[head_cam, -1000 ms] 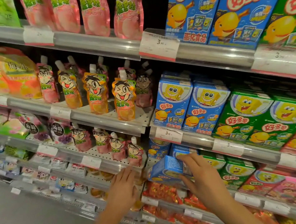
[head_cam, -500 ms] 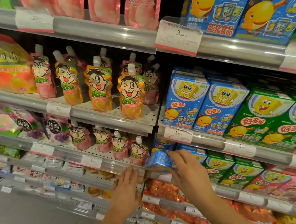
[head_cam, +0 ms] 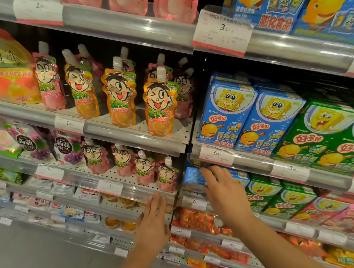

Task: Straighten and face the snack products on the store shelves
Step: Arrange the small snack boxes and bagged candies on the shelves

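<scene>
We've got the R hand (head_cam: 221,185) w/ fingers curled over the blue snack box (head_cam: 192,177), lying long-axis sideways on the shelf just under the price rail & left of the green boxes (head_cam: 262,192); L hand (head_cam: 154,217) flat, fingers straight, on the neighbouring shelf edge (head_cam: 122,197), farther off.

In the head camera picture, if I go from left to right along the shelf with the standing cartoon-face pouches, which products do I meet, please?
Large orange jelly bag → pink pouch → three orange pouches → blue SpongeBob boxes → green SpongeBob boxes.
</scene>
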Available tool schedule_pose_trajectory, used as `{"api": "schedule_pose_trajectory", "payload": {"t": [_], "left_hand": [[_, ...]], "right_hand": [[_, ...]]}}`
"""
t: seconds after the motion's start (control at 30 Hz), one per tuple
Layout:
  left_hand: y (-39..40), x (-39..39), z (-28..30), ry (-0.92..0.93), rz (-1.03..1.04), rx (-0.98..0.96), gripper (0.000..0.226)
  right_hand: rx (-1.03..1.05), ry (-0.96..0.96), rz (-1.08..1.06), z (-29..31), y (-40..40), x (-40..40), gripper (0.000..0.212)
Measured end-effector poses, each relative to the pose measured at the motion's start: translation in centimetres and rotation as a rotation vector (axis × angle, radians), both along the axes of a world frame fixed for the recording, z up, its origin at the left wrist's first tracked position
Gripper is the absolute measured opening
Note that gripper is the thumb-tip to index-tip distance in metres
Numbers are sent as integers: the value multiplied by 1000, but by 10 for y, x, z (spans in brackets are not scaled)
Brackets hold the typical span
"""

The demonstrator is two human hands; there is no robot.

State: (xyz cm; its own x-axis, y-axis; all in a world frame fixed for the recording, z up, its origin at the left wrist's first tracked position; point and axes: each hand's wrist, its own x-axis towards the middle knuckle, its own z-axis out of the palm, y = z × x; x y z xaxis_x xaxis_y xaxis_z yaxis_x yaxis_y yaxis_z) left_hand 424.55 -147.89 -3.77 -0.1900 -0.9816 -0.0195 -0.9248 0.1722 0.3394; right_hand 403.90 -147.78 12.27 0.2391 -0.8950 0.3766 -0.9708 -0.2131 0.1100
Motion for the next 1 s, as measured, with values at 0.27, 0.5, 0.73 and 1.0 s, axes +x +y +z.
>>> {"api": "schedule_pose_trajectory", "payload": {"t": [0.27, 0.5, 0.73, 1.0], "left_hand": [[0, -1, 0, 4, -5, -22, 98], [0, -1, 1, -6, 3, -13, 99], [1, -4, 0, -1, 23, -28, 99], [1, -10, 5, 47, 35, -1, 89]], "right_hand": [[-21, 117, -76, 2, -8, -2, 47], [-47, 139, -128, -2, -18, 3, 42], [77, 79, -97, -2, -8, -5, 60], [-12, -88, 301, -57, 65, -51, 18]]}}
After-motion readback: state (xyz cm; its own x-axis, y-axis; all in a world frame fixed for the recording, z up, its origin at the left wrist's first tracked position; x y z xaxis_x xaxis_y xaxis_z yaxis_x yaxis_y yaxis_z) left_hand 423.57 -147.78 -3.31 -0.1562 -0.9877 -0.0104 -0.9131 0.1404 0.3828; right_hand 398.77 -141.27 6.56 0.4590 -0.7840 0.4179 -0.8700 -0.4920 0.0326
